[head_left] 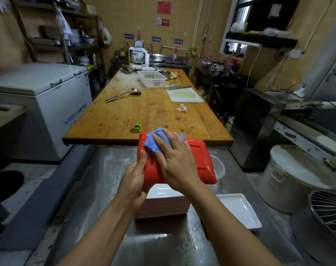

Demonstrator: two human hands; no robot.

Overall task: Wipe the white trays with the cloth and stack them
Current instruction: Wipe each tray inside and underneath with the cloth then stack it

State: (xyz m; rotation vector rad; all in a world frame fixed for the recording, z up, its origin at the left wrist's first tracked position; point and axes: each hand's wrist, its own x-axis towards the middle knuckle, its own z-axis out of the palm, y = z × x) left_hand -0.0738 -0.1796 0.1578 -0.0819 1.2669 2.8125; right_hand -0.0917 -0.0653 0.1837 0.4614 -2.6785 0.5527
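1. Your right hand lies flat, fingers spread and straight, pressing the blue cloth onto the upturned tray; it curls round nothing.
2. Your left hand grips the tray's near left corner, thumb over the top face and fingers wrapped underneath.
3. The tray you hold shows a glossy red underside: a smooth rectangle with rounded corners and a raised rectangular foot ring. It is tilted, far edge higher, with its long axis running from left to right and slightly towards the lower right.
4. The cloth is a soft, nubbly, bunched fabric sitting at the tray's far left corner, partly under your fingers.
5. Directly beneath the held tray stands a stack of trays on the steel surface, white faces up and pinkish edges showing as thin layers.
6. Just to the right of the stack, a single white tray lies face up, shiny, shallow and rectangular, with its long axis angled towards the lower right.
7. The steel surface is dull grey with water droplets near you.
8. Beyond it stretches a worn wooden table bearing a green peeler.
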